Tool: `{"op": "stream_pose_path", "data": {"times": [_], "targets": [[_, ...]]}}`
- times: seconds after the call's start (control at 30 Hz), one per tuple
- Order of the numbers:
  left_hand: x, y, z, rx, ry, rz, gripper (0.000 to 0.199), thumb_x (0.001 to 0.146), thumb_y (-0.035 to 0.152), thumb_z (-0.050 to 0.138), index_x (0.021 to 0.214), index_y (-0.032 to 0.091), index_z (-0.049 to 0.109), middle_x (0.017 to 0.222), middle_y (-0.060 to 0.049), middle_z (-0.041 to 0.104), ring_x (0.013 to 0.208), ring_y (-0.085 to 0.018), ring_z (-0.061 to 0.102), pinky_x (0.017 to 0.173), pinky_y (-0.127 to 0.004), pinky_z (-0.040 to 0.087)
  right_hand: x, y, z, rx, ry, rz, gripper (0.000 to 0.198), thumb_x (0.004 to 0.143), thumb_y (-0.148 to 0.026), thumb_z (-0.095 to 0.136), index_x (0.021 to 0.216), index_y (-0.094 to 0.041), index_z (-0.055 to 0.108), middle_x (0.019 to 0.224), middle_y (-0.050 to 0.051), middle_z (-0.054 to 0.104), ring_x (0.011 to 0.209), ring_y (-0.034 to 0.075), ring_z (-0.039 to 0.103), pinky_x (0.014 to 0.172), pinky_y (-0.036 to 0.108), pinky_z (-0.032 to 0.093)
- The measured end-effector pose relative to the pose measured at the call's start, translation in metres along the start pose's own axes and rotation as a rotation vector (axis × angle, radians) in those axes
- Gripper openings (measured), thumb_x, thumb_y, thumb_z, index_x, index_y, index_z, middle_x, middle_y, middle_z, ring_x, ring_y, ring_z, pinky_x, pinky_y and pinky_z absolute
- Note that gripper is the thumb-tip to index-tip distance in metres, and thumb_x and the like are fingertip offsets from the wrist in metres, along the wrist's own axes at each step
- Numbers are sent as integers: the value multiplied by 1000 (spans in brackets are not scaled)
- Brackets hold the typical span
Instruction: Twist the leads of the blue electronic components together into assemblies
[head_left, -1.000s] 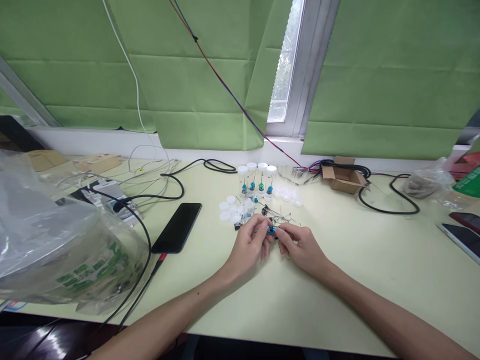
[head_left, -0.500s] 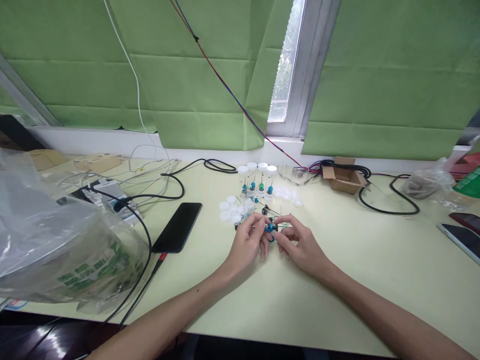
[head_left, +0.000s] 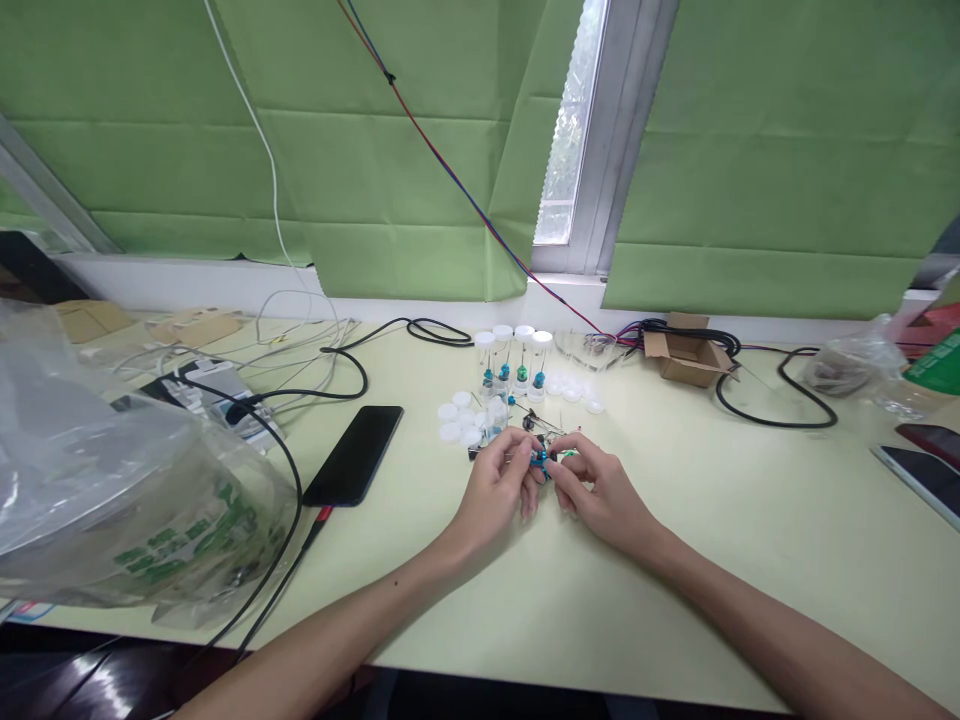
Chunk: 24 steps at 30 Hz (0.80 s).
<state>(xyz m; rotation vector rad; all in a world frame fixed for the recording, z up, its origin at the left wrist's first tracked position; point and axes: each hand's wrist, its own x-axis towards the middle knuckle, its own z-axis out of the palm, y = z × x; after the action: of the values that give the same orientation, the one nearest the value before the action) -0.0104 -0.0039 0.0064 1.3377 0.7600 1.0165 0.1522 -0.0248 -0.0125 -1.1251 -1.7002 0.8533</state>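
Observation:
Close together over the table, my left hand (head_left: 499,474) and my right hand (head_left: 596,478) meet on a small blue and black part (head_left: 538,458). Thumb and fingers of the left hand pinch it. My right thumb and index finger close on its right side, where a dark piece shows. Fingers cover much of the part, so its exact kind cannot be made out. Just beyond lie small dark parts with thin pins (head_left: 531,420). Several clear tubes with white caps (head_left: 523,365) stand behind, holding blue and green pieces. White caps (head_left: 452,422) lie left of the hands.
A black phone (head_left: 354,456) with a cable lies to the left, beside a large clear plastic bag (head_left: 135,500). A small open cardboard box (head_left: 688,357) and black cables (head_left: 814,420) are at the back right. Another phone (head_left: 919,480) lies at the right edge.
My right thumb and index finger have closed in slightly on the blue and black part. Otherwise the hands and the table items look nearly the same.

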Motion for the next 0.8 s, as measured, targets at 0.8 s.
{"op": "stream_pose_path", "data": {"times": [0.8], "targets": [[-2,1,1,66,-16,28,26,93,45,52,91,19,53,64,4,53,44,-8,49,47,-22,40,2,-2,-2,-77,47,27,48,100,-47,38,60,-21,44,47,-3,48,45,12,42,51,26,36]]}}
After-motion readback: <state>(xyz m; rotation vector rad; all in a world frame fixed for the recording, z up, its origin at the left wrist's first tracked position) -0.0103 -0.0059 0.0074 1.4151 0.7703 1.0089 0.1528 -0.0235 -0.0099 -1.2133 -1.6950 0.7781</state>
